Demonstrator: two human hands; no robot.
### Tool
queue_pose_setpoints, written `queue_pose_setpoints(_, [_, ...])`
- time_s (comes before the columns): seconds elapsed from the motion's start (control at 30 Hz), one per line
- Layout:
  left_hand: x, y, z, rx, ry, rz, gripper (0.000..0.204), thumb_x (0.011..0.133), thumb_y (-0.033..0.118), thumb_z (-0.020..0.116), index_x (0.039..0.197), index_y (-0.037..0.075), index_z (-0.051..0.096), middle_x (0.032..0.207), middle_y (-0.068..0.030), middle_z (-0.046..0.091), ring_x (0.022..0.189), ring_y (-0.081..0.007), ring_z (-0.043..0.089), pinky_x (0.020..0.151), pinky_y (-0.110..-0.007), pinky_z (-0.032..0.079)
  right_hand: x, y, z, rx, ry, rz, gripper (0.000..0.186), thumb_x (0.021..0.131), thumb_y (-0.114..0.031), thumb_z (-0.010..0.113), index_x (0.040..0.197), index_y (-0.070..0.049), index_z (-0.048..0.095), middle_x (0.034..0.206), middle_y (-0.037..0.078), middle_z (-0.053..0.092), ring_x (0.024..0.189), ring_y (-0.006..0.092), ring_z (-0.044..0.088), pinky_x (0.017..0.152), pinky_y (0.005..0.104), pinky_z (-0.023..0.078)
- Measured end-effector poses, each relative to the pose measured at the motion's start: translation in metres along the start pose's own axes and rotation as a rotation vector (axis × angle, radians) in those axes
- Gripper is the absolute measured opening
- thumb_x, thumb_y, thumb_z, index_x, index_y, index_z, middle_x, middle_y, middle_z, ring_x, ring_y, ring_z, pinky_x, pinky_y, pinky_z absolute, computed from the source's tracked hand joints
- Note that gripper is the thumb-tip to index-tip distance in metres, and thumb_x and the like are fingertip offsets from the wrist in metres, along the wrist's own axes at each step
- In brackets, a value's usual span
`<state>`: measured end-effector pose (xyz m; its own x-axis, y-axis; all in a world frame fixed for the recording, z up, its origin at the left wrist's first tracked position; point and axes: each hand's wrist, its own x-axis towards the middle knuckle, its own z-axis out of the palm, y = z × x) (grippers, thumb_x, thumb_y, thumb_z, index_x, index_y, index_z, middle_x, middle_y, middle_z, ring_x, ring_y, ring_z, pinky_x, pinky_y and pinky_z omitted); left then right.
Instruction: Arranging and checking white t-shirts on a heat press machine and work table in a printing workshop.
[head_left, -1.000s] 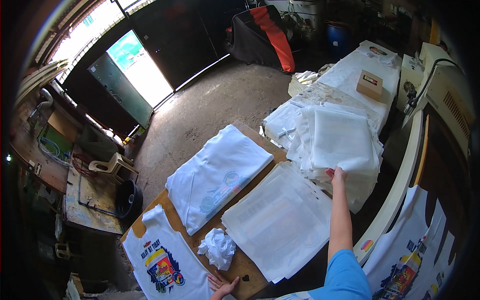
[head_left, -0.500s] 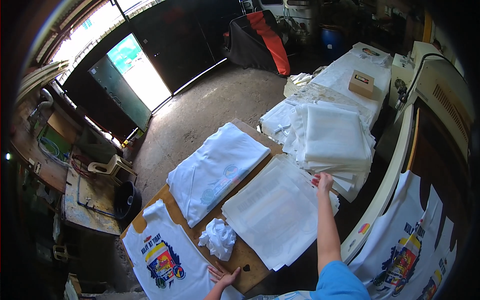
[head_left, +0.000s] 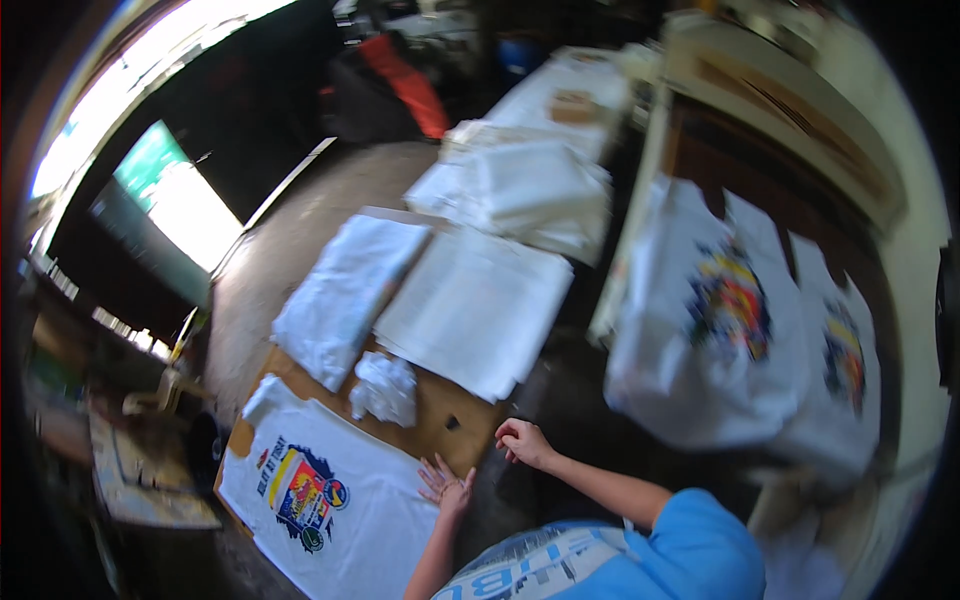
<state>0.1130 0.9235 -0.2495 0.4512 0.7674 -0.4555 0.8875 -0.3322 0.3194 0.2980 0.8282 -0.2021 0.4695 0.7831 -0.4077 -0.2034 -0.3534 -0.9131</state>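
My left hand lies with spread fingers on the right edge of a white printed sleeveless shirt laid on a brown board. My right hand hovers by the board's right edge, fingers curled, with nothing visible in them. Above the shirt sit a crumpled white cloth, a folded white garment and a stack of translucent white sheets. The picture is somewhat blurred.
A second pile of white sheets rests on a long table behind, with a small box. To the right, white printed shirts lie over a large cream machine. A plastic chair and dark tub stand left.
The view has swung to the right, showing more of the shirts on the machine. My right hand has come away from the sheets, down toward me; my left hand stays at the shirt.
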Motion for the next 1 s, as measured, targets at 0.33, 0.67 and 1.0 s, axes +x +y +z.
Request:
queue_pose_setpoints(0.33, [-0.120,-0.062,0.059,0.362,-0.039,0.487,0.077,0.077,0.054,0.046,0.134,0.010,0.019,0.140,-0.0187,0.004,0.130,-0.0338,-0.005,0.098,-0.058,0.001,-0.259,0.114,-0.024,0.120,0.529,0.327,0.012,0.077,-0.003,0.043,0.084,-0.001,0.054,0.071,0.010,0.060,0.051,0.0141,0.057,0.041,0.0255,0.047])
queue_pose_setpoints(0.67, [-0.194,-0.075,0.128,-0.116,-0.605,0.273,0.063,0.077,0.041,0.053,0.122,-0.001,0.039,0.118,-0.0221,0.046,0.111,-0.0307,0.045,0.090,-0.034,0.037,-0.341,0.121,-0.092,0.264,0.549,0.157,0.015,0.081,-0.010,0.048,0.093,-0.001,0.052,0.080,0.011,0.060,0.056,0.0146,0.057,0.046,0.0259,0.048])
queue_pose_setpoints(1.0, [-0.224,0.233,0.200,-0.654,-0.655,0.675,0.050,0.081,0.018,0.056,0.124,0.002,0.036,0.116,-0.0150,0.049,0.105,-0.0198,0.048,0.089,-0.029,0.037,-0.554,0.229,-0.334,0.836,1.206,-0.072,0.019,0.082,-0.017,0.049,0.098,-0.008,0.050,0.085,0.009,0.059,0.066,0.0195,0.057,0.053,0.0333,0.049])
